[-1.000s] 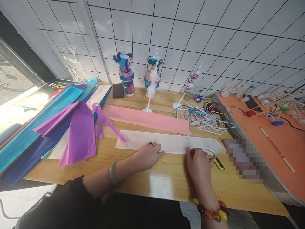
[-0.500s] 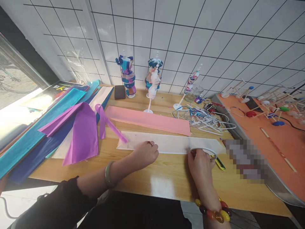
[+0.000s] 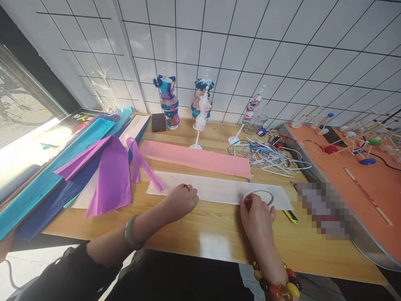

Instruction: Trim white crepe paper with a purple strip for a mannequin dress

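A long white paper strip lies across the table in front of me. My left hand is closed at the strip's near edge, left of its middle; what its fingertips pinch is hidden. A thin white roll of tape stands out as a ring over the strip's right part. Its near side is gripped by the curled fingers of my right hand. Just right of that hand, a yellow utility knife pokes out from under the strip. Behind the white strip lies a pink paper strip.
Purple paper and blue paper strips are heaped at left. Dressed mannequin figures stand along the wall near a dark phone. Tangled thin strips lie at back right, beside an orange surface bearing stick models.
Both my hands have shifted left, the right one carrying the tape roll. The white strip has slid left too, and more of its right end now shows.
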Motion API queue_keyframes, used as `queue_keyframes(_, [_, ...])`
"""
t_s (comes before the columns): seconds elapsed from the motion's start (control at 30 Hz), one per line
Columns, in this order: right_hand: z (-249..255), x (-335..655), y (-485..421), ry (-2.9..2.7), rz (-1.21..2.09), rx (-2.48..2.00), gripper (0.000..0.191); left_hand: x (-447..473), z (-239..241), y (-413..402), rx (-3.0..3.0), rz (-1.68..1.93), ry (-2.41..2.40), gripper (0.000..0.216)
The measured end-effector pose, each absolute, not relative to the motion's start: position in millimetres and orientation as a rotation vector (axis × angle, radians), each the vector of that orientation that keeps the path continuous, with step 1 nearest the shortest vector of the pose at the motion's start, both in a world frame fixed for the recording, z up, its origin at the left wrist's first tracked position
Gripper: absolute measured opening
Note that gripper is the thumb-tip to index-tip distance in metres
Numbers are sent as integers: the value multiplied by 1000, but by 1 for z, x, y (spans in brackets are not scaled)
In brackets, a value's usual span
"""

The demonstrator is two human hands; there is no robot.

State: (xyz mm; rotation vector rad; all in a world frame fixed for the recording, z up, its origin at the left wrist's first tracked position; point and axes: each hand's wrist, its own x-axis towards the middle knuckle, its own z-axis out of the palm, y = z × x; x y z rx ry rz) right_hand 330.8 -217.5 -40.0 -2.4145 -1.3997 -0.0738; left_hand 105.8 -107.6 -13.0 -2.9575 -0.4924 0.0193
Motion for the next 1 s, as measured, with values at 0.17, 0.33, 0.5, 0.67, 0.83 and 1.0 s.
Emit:
queue_keyframes(0.17, [-40,314,-219,-1478,-96,-2349,13,87,-15,-104,-2942,-65,-556,20])
queue_keyframes(0.33, [-40,297,-217,-1602,-80,-2336,10,72,-7,-103,-2945,73,-693,17])
queue_keyframes(0.5, [-42,292,-217,-1644,-140,-2338,14,96,11,-113,-3056,42,-808,14])
queue_keyframes(0.67, [-40,292,-216,-1648,-155,-2355,15,154,-2,-124,-3222,-19,-895,18])
queue_keyframes(0.83, [-39,292,-217,-1652,-137,-2338,14,183,-25,-128,-3273,-69,-987,14])
queue_keyframes(1.0, [-39,291,-217,-1652,-193,-2324,12,188,-28,-132,-3241,-64,-1123,17])
